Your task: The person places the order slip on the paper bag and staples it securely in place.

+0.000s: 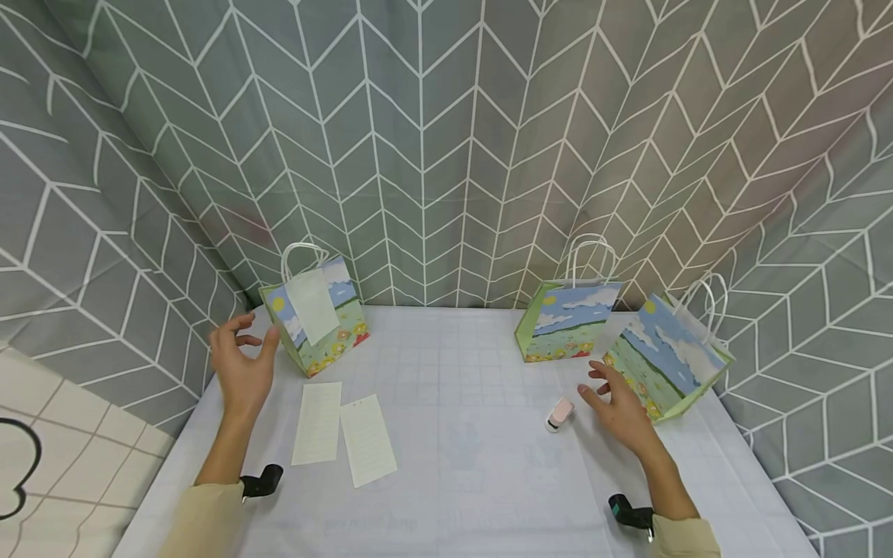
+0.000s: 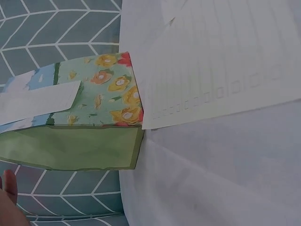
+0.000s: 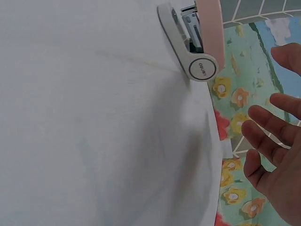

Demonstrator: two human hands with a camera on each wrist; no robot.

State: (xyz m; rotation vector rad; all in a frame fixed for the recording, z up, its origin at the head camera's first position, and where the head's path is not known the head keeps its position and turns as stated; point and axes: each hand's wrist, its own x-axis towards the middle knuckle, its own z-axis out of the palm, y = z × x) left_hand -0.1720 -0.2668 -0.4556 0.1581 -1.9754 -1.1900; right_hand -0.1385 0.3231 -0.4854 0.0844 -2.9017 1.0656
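Note:
My left hand (image 1: 242, 373) hovers beside a paper gift bag (image 1: 352, 314), its fingers loosely bent around nothing. A pale slip of paper (image 1: 312, 306) lies against this bag's printed front. In the left wrist view, only a bit of the left hand (image 2: 9, 200) shows, below the bag's green side (image 2: 75, 147). My right hand (image 1: 621, 411) is held over the table with fingers spread and relaxed, holding nothing. Left of it lies a pink and white stapler (image 1: 560, 413), apart from the fingers. Just beyond the right hand stands a tilted gift bag (image 1: 673, 353).
Another upright gift bag (image 1: 572, 318) with white twisted handles stands at the back right. Two lined paper slips (image 1: 317, 425) lie side by side on the white-covered table (image 1: 474, 465), in front of the left bag. A patterned curtain (image 1: 446, 155) closes off the back and sides.

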